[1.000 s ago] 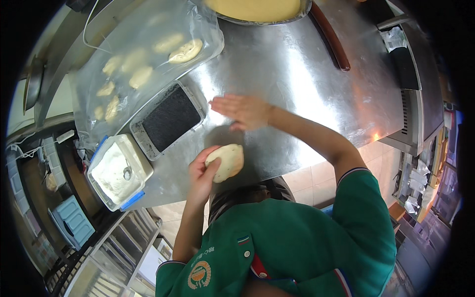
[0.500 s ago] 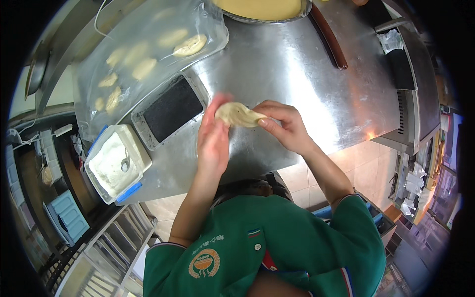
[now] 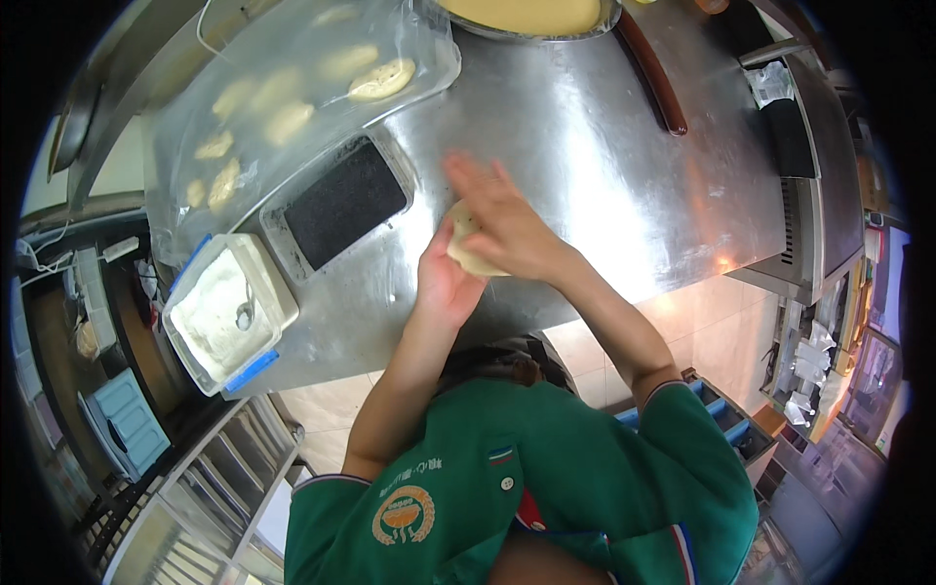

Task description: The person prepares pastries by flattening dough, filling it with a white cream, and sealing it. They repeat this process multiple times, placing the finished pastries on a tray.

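Observation:
A flat, pale piece of dough [image 3: 474, 264] is held over the near part of the steel table, between my two hands. My left hand [image 3: 447, 285] supports it from the left and below, with fingers partly hidden behind it. Across its top lies my right hand [image 3: 515, 234], palm down with fingers stretched out; the fingertips are blurred by motion. Left of my hands a clear tray with a dark, rough surface [image 3: 346, 207] rests on the table. Beyond it, several similar dough pieces [image 3: 381, 80] lie under or on clear plastic sheeting [image 3: 180, 146].
A tub of white powder [image 3: 219, 317] with blue clips stands at the table's left edge. At the far side are a metal bowl of yellow mixture [image 3: 526, 15] and a long brown rod [image 3: 651, 73]. A metal appliance [image 3: 829, 175] stands right of the steel table [image 3: 604, 195].
My right hand has let go of the dough's right end and come left to lie flat over it. The stretched, twisted dough now looks flatter and rounder, in my left hand.

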`<state>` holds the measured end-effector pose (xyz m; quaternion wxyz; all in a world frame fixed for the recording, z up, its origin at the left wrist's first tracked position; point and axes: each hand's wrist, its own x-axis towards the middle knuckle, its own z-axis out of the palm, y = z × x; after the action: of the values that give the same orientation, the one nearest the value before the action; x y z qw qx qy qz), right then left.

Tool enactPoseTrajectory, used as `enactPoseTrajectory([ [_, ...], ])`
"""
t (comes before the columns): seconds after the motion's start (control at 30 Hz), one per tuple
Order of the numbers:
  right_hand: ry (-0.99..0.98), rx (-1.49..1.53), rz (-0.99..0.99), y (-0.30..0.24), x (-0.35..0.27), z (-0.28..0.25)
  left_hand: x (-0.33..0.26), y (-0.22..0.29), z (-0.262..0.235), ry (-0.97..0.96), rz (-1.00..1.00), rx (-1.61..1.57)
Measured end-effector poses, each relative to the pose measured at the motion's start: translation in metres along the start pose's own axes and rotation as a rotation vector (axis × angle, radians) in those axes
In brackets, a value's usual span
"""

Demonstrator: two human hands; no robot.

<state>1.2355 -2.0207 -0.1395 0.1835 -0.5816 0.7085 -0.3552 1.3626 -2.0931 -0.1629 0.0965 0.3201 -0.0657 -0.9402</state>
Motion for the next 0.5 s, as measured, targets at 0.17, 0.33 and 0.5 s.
enactPoseTrajectory([
  [0.17, 0.533, 0.062, 0.163, 0.03, -0.054, -0.052, -0.002, 0.012, 0.017, -0.115, 0.58, 1.058],
  [0.33, 0.348, -0.218, 0.229, 0.045, -0.09, -0.005, 0.038, -0.012, -0.025, -0.568, 0.876, 2.325],
  [0.5, 0.199, -0.394, 0.175, 0.039, -0.07, 0.024, 0.031, 0.007, -0.018, 0.061, 1.135, 1.865],
])
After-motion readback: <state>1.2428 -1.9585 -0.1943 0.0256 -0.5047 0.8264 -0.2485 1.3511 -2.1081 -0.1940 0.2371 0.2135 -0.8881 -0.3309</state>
